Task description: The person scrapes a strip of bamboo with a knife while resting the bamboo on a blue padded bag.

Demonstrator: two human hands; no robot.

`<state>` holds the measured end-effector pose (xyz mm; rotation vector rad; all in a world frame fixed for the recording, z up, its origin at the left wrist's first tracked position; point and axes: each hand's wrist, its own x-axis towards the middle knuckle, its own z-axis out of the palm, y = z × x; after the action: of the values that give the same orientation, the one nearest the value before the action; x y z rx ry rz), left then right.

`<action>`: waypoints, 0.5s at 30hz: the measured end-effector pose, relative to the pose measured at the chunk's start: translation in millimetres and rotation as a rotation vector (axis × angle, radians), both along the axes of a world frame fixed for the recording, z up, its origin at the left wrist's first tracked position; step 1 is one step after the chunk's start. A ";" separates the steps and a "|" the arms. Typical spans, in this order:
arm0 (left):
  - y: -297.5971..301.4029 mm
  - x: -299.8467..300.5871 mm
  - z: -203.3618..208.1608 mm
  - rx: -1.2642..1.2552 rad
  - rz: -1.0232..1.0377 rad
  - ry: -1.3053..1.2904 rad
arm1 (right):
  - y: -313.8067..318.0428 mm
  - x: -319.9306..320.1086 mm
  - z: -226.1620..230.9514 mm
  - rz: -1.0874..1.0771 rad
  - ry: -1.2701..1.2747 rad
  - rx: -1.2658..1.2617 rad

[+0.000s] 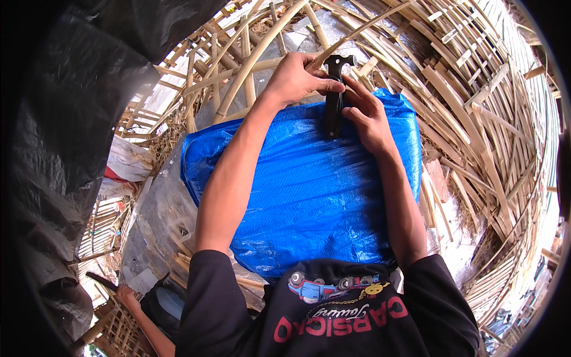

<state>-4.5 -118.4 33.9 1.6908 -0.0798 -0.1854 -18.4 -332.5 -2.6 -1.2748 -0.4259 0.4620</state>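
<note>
A black hammer-headed multi-tool (pixel 334 113) stands out in front of me over the blue tarp-like sheet (pixel 309 196), its head toward the far side and its handle toward me. My left hand (pixel 294 80) is closed on it from the left, with the thumb across the neck below the head. From the right, my right hand (pixel 369 116) grips the handle with bent fingers, partly hidden behind the tool. A thin bamboo strip (pixel 363 28) runs up to the right from beside my left fingertips; whether those fingers touch it, I cannot tell.
Bamboo poles (pixel 262 56) and split strips (pixel 470 113) crowd the far side and right. Black plastic sheeting (pixel 59 149) hangs at the left. At lower left, another person's hand (pixel 128 296) holds a dark blade-like tool (pixel 102 280) near a woven bamboo basket (pixel 119 330).
</note>
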 end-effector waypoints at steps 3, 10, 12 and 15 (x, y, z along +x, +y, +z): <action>-2.1 0.1 -2.9 -0.028 0.023 -0.034 | 0.4 -0.7 1.6 0.012 -0.001 0.008; -4.0 0.1 -0.4 0.113 0.085 -0.060 | -0.4 2.7 -3.2 0.061 -0.030 0.010; -2.6 0.2 -1.1 0.153 0.096 -0.073 | -0.6 3.3 -1.5 0.081 0.029 0.015; -1.2 0.3 -3.2 0.109 0.108 -0.085 | -2.2 5.5 -1.2 0.103 0.068 0.012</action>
<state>-4.2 -119.6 30.7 1.8067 -0.0419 -0.0370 -12.9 -334.7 -3.9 -1.2255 -0.4376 0.5877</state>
